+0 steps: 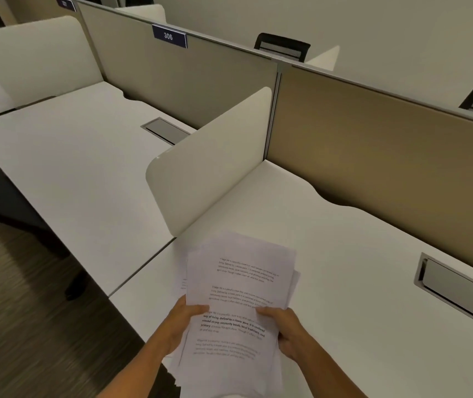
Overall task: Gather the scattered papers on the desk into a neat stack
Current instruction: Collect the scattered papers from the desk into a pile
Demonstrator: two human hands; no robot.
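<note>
**Papers held in both hands over the desk**

Papers (238, 300) form a loose, uneven sheaf held above the near edge of the white desk (358, 254), printed side up, with several paragraphs of text showing on the top sheet. The edges are not squared: corners of lower sheets stick out at the left, at the right and at the bottom. The left hand (182, 326) grips the sheaf at its left edge, thumb lying across the top sheet and fingers hidden beneath. The right hand (282, 330) grips the right edge in the same way, thumb on top, fingers curled under the pages.

Just beyond the papers a low white divider (209, 165) stands upright between this desk and the neighbouring one on the left. A tan partition (373, 145) runs along the back of both desks, carrying a blue sign (169, 36) that reads 306. A grey cable hatch (459, 282) is set into the desk surface to the right, well apart from the hands. Two black chair backs (282, 47) show behind the partition.
</note>
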